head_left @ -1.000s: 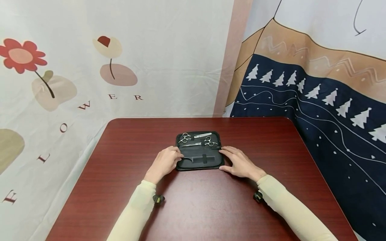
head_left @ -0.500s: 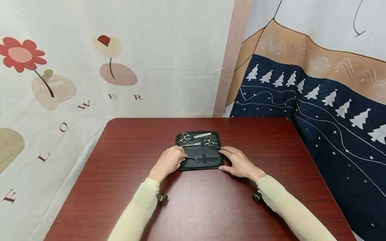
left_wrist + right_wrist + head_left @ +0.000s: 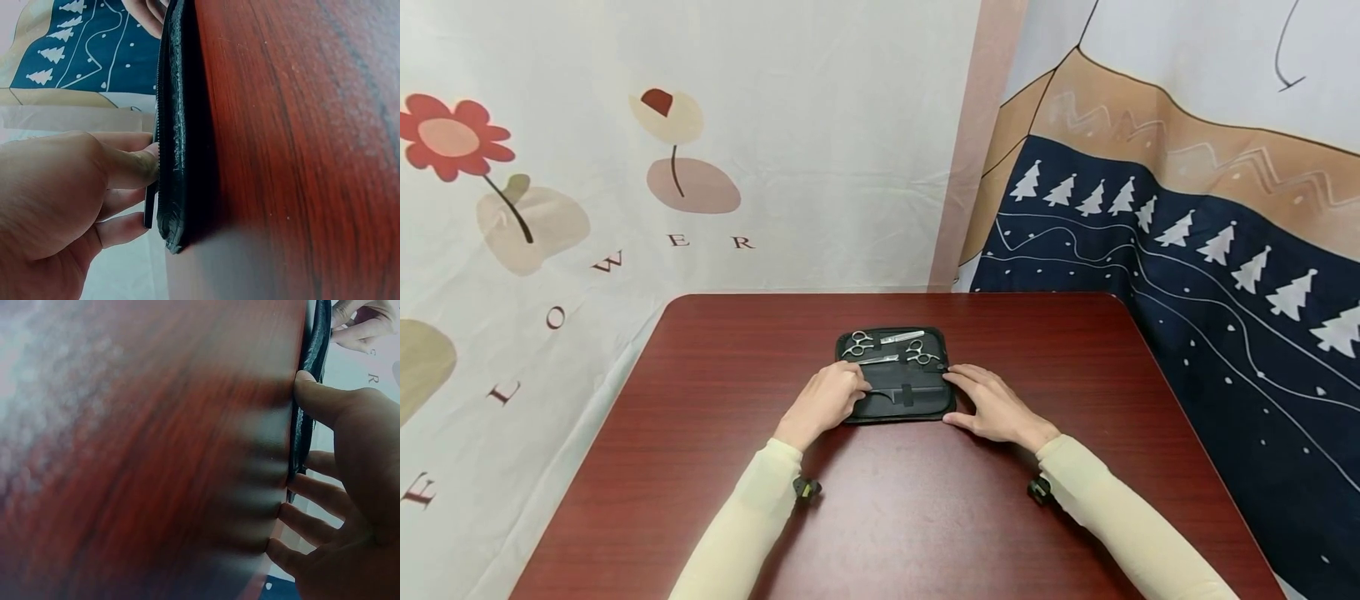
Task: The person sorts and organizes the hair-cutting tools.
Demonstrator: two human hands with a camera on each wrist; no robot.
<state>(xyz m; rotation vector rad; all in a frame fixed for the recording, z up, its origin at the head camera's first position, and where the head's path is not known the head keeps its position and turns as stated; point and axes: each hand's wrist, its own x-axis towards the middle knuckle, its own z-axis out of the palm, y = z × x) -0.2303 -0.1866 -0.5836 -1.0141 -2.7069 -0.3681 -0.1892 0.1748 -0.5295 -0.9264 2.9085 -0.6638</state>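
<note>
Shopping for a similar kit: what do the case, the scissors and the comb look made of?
Case: black, matte, pebbled faux leather or fabric by its look, zip teeth along the edge. Scissors: bright polished metal, likely steel. Comb: matte black, probably plastic; too small to be sure.

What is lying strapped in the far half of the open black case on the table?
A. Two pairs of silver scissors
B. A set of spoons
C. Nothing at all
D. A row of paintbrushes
A: in the head view the far half of the black case holds two pairs of silver scissors, their finger rings and blades plain to see, while the left hand and right hand rest at the case's sides.
</note>
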